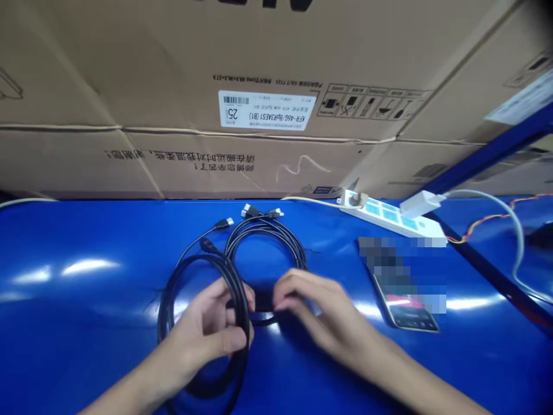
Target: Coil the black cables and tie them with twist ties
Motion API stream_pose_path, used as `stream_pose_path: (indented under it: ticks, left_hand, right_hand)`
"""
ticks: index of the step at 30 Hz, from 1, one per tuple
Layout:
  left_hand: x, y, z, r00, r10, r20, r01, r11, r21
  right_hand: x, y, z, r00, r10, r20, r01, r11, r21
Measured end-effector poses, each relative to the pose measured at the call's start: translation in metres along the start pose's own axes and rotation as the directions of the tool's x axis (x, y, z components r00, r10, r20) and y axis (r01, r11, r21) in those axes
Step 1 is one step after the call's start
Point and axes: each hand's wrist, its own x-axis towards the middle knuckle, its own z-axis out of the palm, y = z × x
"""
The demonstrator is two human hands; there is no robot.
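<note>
A looped coil of black cable (240,294) is in the grip of my left hand (196,334), with the thumb across its right side and fingers behind. Its plug end (223,223) sticks up at the top, looking like an HDMI plug. Behind it, a second black cable coil (297,242) lies on the blue surface, with plugs (275,214) at its far edge. My right hand (332,311) is closed in a pinch just in front of that second coil, covering part of it. Whatever may be between those fingertips is hidden.
A phone (410,314), partly pixelated, lies to the right on the blue table (86,340). Behind it stands a white power strip (389,216) with a charger (421,203) and cords. Large cardboard boxes (173,75) wall off the back; a blue metal post (488,153) rises at right.
</note>
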Motion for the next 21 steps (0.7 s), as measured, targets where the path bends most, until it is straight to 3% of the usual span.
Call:
stream_pose_path:
  ticks: [4,8,11,13,14,15,16,18,19,20,21]
  left_hand:
    - [0.001,0.001,-0.002,0.995,0.045,-0.083,-0.039,0.997,0.068]
    - [0.007,-0.001,0.0,0.977,-0.064,-0.202,0.112,0.965,0.236]
    - [0.009,0.003,0.002,0.963,-0.138,-0.233,0.216,0.91,0.355]
    - [0.001,0.013,-0.001,0.96,-0.059,-0.275,0.203,0.821,0.533]
    - [-0.006,0.018,-0.004,0.953,0.03,-0.301,0.188,0.719,0.669]
    - [-0.015,0.023,-0.008,0.928,0.172,-0.33,0.178,0.574,0.799]
    - [-0.026,0.028,-0.014,0.868,0.329,-0.372,0.211,0.433,0.876]
    - [-0.049,0.031,-0.03,0.705,0.552,-0.446,0.421,0.18,0.889]
    - [-0.059,0.03,-0.038,0.569,0.66,-0.491,0.581,0.099,0.808]
    - [-0.068,0.027,-0.046,0.49,0.685,-0.539,0.697,0.062,0.714]
    - [-0.075,0.023,-0.054,0.536,0.579,-0.615,0.726,0.056,0.685]
  right_hand:
    - [-0.012,0.002,-0.041,0.986,0.058,-0.154,-0.114,0.917,-0.383]
    - [-0.045,0.021,-0.06,0.914,0.029,-0.405,-0.301,0.717,-0.628]
    - [-0.067,0.04,-0.056,0.911,0.092,-0.402,-0.374,0.596,-0.711]
    - [-0.077,0.046,-0.049,0.92,0.114,-0.376,-0.368,0.586,-0.722]
    - [-0.081,0.046,-0.045,0.923,0.115,-0.366,-0.357,0.607,-0.71]
    - [-0.084,0.044,-0.039,0.927,0.114,-0.358,-0.343,0.644,-0.684]
    - [-0.086,0.04,-0.033,0.93,0.105,-0.351,-0.322,0.692,-0.646]
    - [-0.086,0.028,-0.019,0.944,0.068,-0.324,-0.245,0.803,-0.544]
    - [-0.085,0.022,-0.011,0.945,0.039,-0.324,-0.204,0.846,-0.493]
    - [-0.083,0.017,-0.002,0.947,0.008,-0.321,-0.162,0.876,-0.454]
    - [-0.081,0.012,0.006,0.944,-0.03,-0.327,-0.12,0.896,-0.428]
